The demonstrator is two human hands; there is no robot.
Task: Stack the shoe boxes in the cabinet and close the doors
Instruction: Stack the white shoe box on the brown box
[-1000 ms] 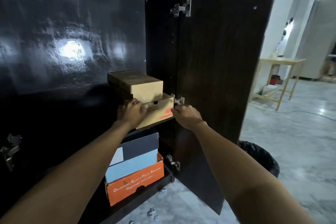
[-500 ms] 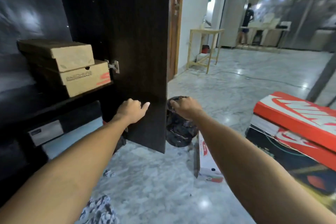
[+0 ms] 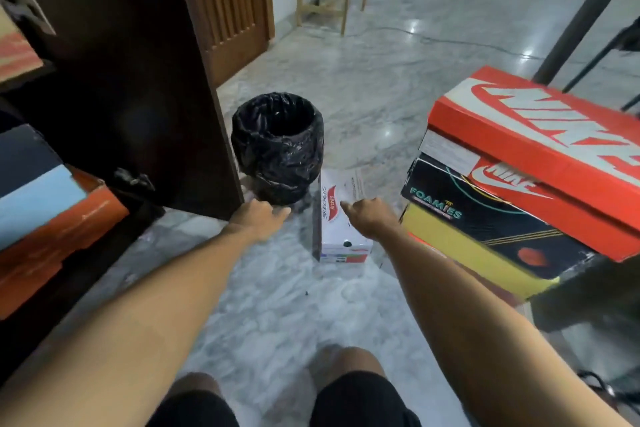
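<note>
A white shoe box (image 3: 341, 218) stands on the marble floor ahead of me. My right hand (image 3: 369, 218) hovers over its right side, fingers loosely curled, holding nothing. My left hand (image 3: 258, 217) reaches out to the box's left, empty, near the lower corner of the open dark cabinet door (image 3: 138, 80). At the right sits a stack: a red box (image 3: 540, 135) on top, another red box (image 3: 554, 204) under it, then a black and yellow box (image 3: 478, 232). Inside the cabinet at the left lie a blue box (image 3: 38, 201) and an orange box (image 3: 59, 239).
A bin lined with a black bag (image 3: 278, 146) stands just behind the white box, next to the door's edge. A wooden door (image 3: 228, 3) and a wooden table's legs (image 3: 332, 7) are further back. My knees (image 3: 277, 388) show at the bottom.
My view swung from the cabinet shelves down to the floor. Both hands left the brown boxes on the shelf and came down toward the white box.
</note>
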